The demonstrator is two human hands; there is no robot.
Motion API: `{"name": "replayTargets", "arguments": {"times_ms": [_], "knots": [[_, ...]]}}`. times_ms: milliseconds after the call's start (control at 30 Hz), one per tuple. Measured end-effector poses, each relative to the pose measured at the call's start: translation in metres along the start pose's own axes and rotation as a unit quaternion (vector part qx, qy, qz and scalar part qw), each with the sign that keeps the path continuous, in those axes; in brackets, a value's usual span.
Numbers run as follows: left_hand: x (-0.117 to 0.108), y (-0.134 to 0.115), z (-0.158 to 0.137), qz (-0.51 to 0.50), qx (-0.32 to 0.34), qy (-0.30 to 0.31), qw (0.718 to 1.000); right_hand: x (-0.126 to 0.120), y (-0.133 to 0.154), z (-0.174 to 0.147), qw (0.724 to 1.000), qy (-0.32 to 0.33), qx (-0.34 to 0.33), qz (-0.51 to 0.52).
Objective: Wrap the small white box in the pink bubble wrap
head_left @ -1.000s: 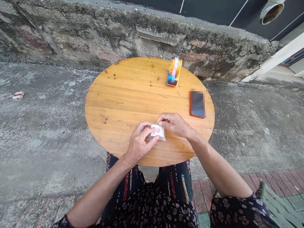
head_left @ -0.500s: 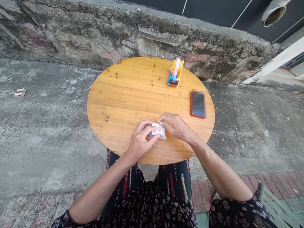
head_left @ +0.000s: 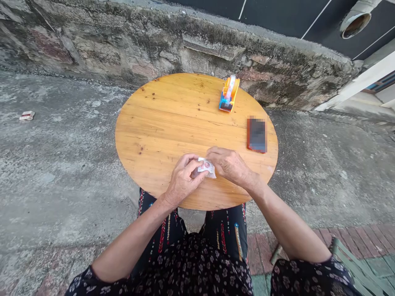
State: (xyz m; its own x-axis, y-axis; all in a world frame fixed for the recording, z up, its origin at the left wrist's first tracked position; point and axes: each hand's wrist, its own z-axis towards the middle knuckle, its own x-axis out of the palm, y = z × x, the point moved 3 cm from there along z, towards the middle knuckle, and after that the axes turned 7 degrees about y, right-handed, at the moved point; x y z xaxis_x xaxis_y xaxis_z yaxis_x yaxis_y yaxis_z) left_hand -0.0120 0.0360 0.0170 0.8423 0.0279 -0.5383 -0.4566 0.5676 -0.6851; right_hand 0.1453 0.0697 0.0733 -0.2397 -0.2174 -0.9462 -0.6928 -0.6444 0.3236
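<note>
A small white packet with pink-red print (head_left: pixel 207 165), its clear wrapping loose at the lower right, is near the front edge of the round wooden table (head_left: pixel 173 115). Gripped between the thumb and fingers of my left hand (head_left: pixel 184 174), it has its printed face up. My right hand (head_left: pixel 228 164) is at the packet's far right corner with its fingers curled together. Its fingertips are partly hidden, so what they pinch cannot be made out.
Towards the back of the table stands a yellow and blue tape dispenser (head_left: pixel 228 93) with a roll of tape. A blurred dark phone-like slab with a red edge (head_left: pixel 256 135) lies at the right. Behind the table runs a stone wall (head_left: pixel 148 45).
The right hand's fingers have curled and turned slightly at the packet's corner, so its thumb shows less. The left hand keeps its hold. The view has shifted a little.
</note>
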Motion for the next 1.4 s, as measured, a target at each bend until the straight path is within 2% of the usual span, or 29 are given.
{"name": "replayTargets", "arguments": {"times_ms": [200, 567, 733, 1000, 1267, 1400], "knots": [[0.0, 0.001, -0.001, -0.004, -0.006, 0.004, 1.0, 0.0, 0.003, 0.001, 0.995, 0.028, -0.022, -0.091], [0.001, 0.003, -0.001, -0.007, -0.003, 0.002, 1.0, -0.003, 0.005, -0.007, 0.992, 0.008, -0.063, -0.112], [0.001, 0.003, -0.001, -0.01, -0.001, 0.004, 1.0, 0.003, 0.009, -0.015, 0.984, -0.028, -0.047, -0.17], [0.002, 0.004, -0.002, -0.007, 0.002, 0.004, 1.0, 0.008, 0.002, -0.02, 0.992, -0.066, -0.042, -0.102], [0.002, 0.004, -0.002, -0.001, -0.002, 0.007, 1.0, 0.003, 0.002, -0.015, 0.995, -0.053, -0.047, -0.072], [0.002, 0.004, -0.001, -0.005, -0.002, 0.007, 1.0, -0.002, 0.004, -0.011, 0.999, -0.034, -0.024, -0.034]]}}
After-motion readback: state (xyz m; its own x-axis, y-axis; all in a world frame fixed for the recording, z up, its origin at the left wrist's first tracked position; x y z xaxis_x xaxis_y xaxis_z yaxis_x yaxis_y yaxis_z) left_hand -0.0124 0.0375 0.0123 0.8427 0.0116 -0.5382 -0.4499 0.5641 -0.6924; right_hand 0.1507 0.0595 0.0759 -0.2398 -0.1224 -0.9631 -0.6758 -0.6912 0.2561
